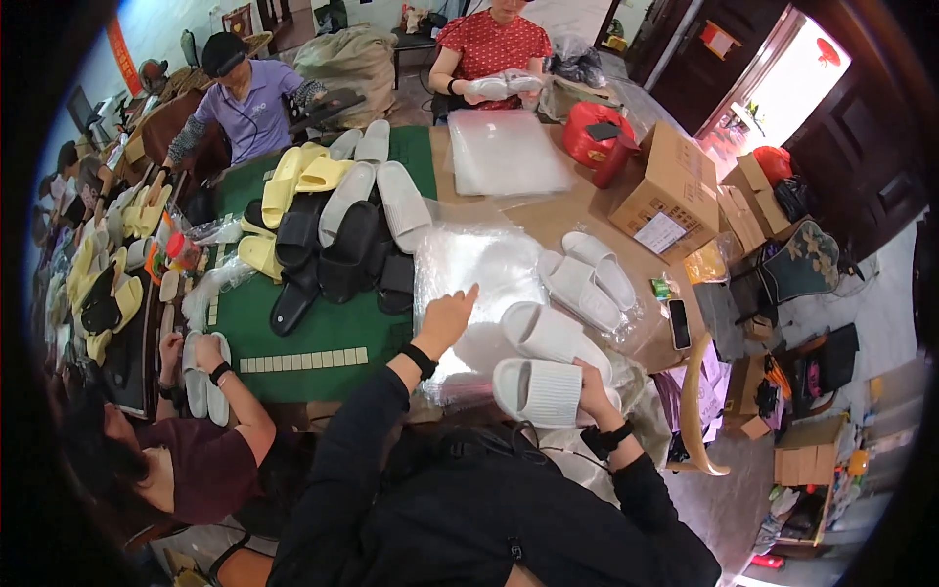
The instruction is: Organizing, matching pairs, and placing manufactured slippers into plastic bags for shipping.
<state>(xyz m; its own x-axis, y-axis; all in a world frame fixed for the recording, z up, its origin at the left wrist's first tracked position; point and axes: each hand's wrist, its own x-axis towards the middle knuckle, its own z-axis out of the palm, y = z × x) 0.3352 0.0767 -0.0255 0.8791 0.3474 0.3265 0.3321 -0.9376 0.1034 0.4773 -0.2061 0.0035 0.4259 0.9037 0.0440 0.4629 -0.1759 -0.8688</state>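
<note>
My left hand [448,319] rests on a stack of clear plastic bags [479,256] in front of me, its index finger stretched out and nothing held in it. My right hand [593,390] is closed on a pair of white slide sandals [550,393] with ribbed straps, near the table's front edge. One sandal of the pair lies partly behind the other, and my right fingertips are hidden by them. Just beyond, another pair of white slides [589,282] lies on clear plastic on the brown table covering [528,210].
Black, grey and yellow slides [347,245] are piled on the green mat [323,323], behind a row of small pale stickers [304,360]. A phone [680,324] and a cardboard box [669,192] stand right. Co-workers sit left and across, one holding a bagged pair [505,86].
</note>
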